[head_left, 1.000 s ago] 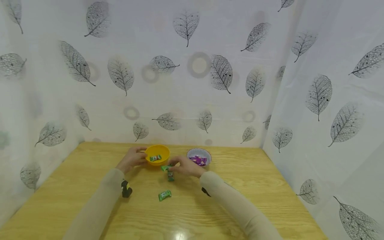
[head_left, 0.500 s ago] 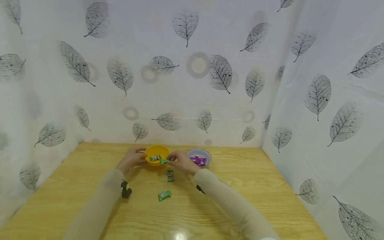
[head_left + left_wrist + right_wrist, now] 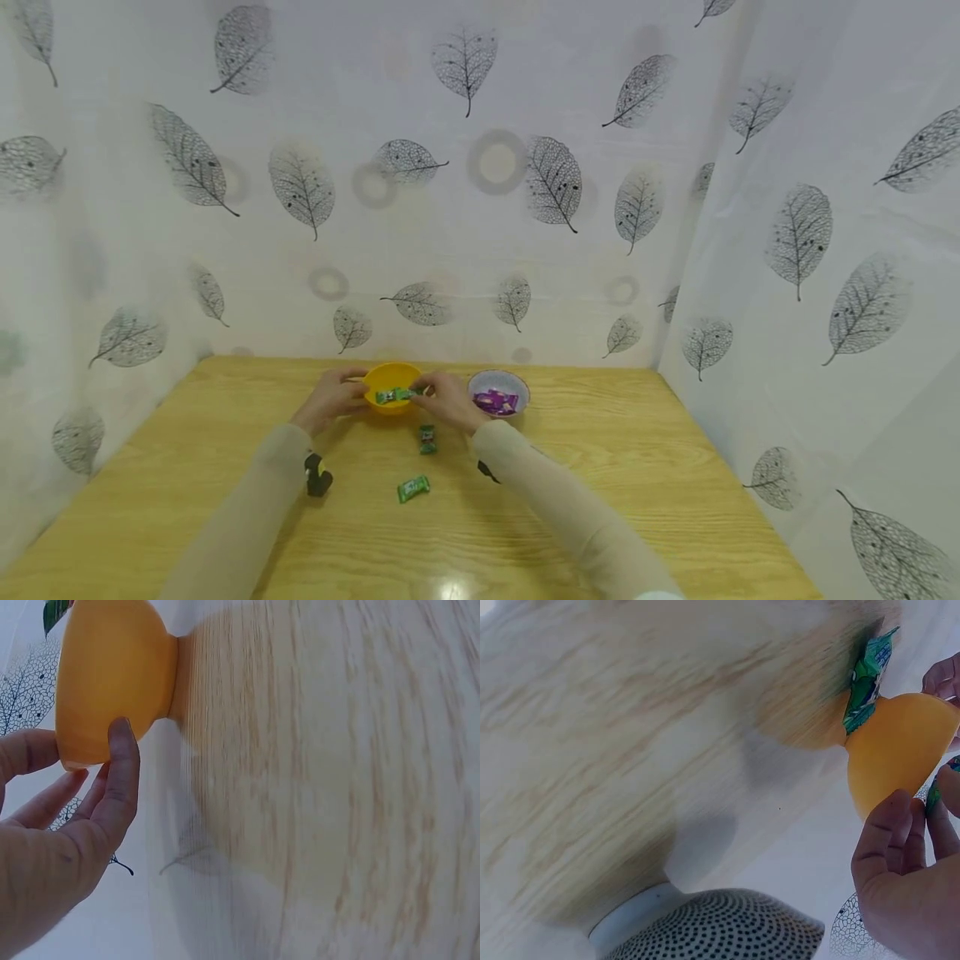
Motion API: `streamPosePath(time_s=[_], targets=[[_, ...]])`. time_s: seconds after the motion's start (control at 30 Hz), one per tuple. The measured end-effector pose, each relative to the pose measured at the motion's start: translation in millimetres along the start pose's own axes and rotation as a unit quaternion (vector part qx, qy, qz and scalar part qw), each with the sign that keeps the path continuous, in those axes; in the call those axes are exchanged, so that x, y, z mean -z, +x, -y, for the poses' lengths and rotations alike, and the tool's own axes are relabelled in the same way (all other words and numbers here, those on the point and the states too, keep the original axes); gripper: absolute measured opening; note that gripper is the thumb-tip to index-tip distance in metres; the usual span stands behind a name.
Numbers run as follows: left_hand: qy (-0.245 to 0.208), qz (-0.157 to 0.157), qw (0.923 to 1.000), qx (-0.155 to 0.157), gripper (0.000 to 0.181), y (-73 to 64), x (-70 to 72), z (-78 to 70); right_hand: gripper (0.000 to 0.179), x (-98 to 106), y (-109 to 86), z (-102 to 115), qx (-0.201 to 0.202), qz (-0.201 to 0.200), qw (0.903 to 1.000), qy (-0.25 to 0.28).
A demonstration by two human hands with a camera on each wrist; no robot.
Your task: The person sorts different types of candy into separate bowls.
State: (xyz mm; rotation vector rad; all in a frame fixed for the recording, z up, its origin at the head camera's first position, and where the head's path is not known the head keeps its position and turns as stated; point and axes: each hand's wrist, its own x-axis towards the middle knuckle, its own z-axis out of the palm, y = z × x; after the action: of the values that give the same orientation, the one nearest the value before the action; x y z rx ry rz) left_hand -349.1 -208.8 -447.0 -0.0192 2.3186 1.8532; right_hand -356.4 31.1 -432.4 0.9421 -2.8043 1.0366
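My left hand (image 3: 330, 400) holds the side of a yellow bowl (image 3: 393, 375); in the left wrist view its fingers (image 3: 124, 769) lie against the bowl's outer wall and rim. My right hand (image 3: 450, 402) pinches a green-wrapped candy (image 3: 407, 394) at the bowl's right rim, its fingertips over the opening. Another green candy (image 3: 386, 397) lies inside the bowl. On the table in front of it are two more, a dark green candy (image 3: 427, 439) close by and a lighter green candy (image 3: 413, 488) nearer to me. The right wrist view shows the pinched candy only partly.
Right of my right hand stands a pale bowl (image 3: 498, 381) holding several purple-wrapped candies (image 3: 497, 402); its dotted outside (image 3: 727, 930) shows in the right wrist view. The wooden table (image 3: 600, 467) ends at white leaf-printed curtains (image 3: 465, 242) at the back and sides.
My right hand has lifted a green candy from the table beside the dark green one and carried it up and left over the yellow bowl's rim. The left hand stays put.
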Motion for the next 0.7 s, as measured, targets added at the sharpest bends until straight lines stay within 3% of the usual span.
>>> streamPosePath(time_s=[0.33,0.7], targets=[[0.001,-0.001,1.0000,0.002,0.051,-0.7,-3.4,-1.1,0.030,-2.8,4.2,3.1,-0.030,-0.010,0.9989,0.035],[-0.005,-0.002,1.0000,0.003,0.050,-1.9,-2.5,0.0,0.026,-3.5,1.1,-4.5,-0.030,-0.019,0.9956,0.087]])
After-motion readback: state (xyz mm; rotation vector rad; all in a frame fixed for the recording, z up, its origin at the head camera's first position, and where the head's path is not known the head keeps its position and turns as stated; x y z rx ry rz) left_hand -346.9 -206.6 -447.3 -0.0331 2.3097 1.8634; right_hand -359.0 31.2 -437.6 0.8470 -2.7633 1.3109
